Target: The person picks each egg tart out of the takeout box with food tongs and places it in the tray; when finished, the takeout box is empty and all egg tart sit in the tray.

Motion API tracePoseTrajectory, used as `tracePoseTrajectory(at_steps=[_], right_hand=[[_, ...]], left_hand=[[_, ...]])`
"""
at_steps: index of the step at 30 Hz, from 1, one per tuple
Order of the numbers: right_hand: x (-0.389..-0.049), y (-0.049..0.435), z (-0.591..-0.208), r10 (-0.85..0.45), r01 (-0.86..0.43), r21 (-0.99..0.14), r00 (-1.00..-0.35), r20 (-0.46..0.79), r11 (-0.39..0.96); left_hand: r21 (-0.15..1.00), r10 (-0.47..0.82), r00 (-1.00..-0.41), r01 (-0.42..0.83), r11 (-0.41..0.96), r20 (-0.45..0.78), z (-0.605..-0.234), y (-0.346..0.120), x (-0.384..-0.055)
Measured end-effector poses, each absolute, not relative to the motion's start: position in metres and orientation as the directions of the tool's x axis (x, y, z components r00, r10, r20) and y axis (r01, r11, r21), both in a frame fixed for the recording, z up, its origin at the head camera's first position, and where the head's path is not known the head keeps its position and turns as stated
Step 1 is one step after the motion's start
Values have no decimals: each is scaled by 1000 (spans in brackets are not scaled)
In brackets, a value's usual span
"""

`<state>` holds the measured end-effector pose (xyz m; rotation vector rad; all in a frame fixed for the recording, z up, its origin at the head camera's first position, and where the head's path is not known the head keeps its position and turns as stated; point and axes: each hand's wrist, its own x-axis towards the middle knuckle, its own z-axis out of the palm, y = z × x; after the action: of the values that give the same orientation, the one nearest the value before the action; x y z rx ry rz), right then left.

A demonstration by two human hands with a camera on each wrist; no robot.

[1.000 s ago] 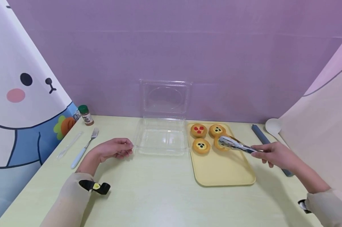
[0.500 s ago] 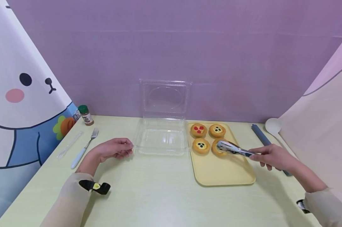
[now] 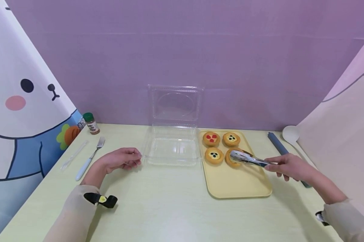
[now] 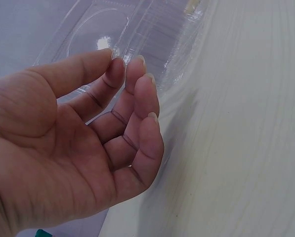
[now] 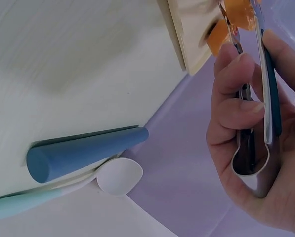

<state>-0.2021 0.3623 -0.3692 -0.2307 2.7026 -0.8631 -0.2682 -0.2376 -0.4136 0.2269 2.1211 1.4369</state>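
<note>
My right hand (image 3: 290, 166) grips metal tongs (image 5: 271, 98), fingers on one arm and thumb on the other. The tongs' ends lie around the front right egg tart (image 3: 231, 162), partly hiding it; in the right wrist view an orange tart (image 5: 240, 14) sits between them. Three more egg tarts lie on the yellow tray (image 3: 237, 186), one with red topping (image 3: 211, 138), two with dark dots (image 3: 214, 155). My left hand (image 3: 121, 158) is loosely curved, its fingertips right beside the clear clamshell box (image 3: 173, 148), whose lid stands raised. Nothing shows between its fingers (image 4: 146, 96).
On the left lie a fork (image 3: 91, 158) and a clear plastic utensil (image 3: 74, 155), with a green-capped jar (image 3: 91, 123) behind. At right, a blue rod (image 3: 277, 143) and a white-bowled spoon (image 3: 290, 135) lie beside the tray. A purple backdrop (image 3: 182, 60) closes off the back.
My right hand shifts slightly left, and the tongs with the front right tart move a little left and toward me, away from the tart behind. My left hand stays put.
</note>
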Motion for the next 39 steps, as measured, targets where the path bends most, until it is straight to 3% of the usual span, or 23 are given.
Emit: tracePoseTrajectory(at_steps=[15, 30, 39], right_hand=[[-202, 364, -365, -224, -134, -431, -960, -165, 892], [-199, 363, -364, -225, -155, -387, -964, -142, 909], [-201, 361, -368, -226, -162, -421, -968, -106, 892]], left_hand=[[894, 425, -835, -161, 418, -349, -413, -236, -267], [892, 433, -829, -161, 422, -354, -413, -237, -268], [893, 435, -829, -158, 421, -352, -413, -238, -268]])
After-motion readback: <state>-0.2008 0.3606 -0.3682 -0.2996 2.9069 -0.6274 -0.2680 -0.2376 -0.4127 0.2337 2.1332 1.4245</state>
